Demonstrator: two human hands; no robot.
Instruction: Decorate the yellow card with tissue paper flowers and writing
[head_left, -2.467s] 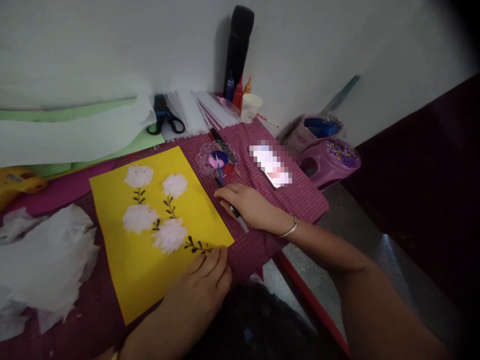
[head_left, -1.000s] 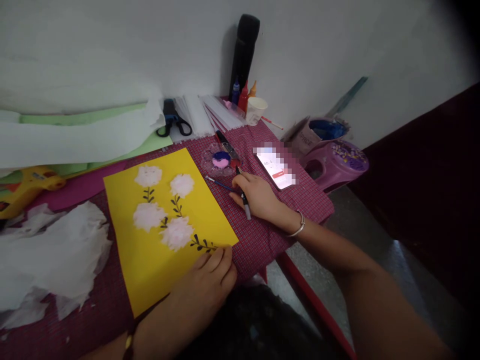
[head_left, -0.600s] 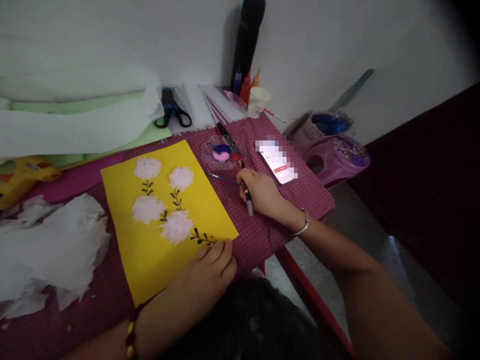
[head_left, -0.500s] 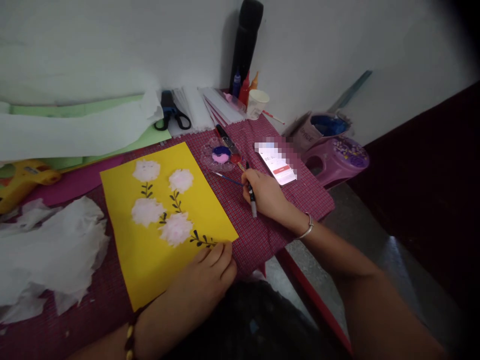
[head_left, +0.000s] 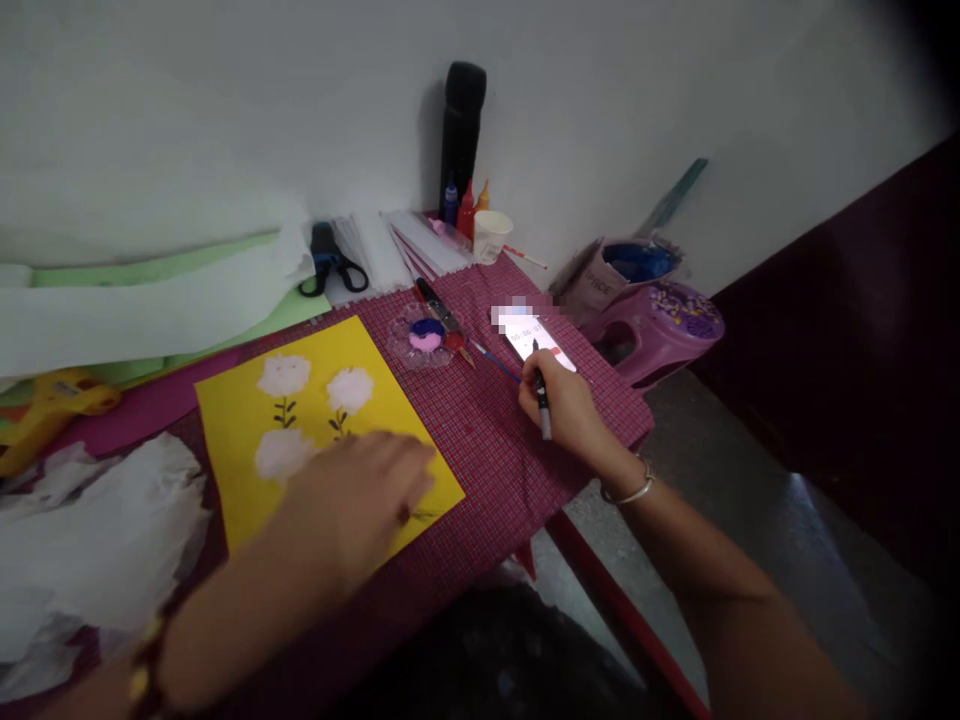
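My left hand (head_left: 367, 490), blurred by motion, is over the yellow paper (head_left: 247, 510) with its fingers stretched out and nothing seen in them. It covers the lower flowers; whether it touches the paper I cannot tell. White tissue flowers (head_left: 283, 375) with dark painted stems and leaves show above it. My right hand (head_left: 566, 405) is closed around a black marker (head_left: 541, 395), its dark end pointing up, beside the phone (head_left: 555, 350). A thin blue-handled paintbrush (head_left: 495, 362) runs to the fingers of that hand; whether they grip it is hidden.
A clear palette (head_left: 405, 350) with blue, pink and red paint lies by another brush (head_left: 450, 320). Scissors (head_left: 330, 265), white strips (head_left: 375, 255), paint bottles (head_left: 466, 210) and a paper cup (head_left: 493, 235) stand behind. Crumpled tissue (head_left: 135, 540) and a yellow glue gun (head_left: 64, 405) lie left.
My left hand has left the paper's lower right edge and moved up and left over the flowers. My right hand has shifted right with the marker, towards the phone; the blue brush has shifted too.
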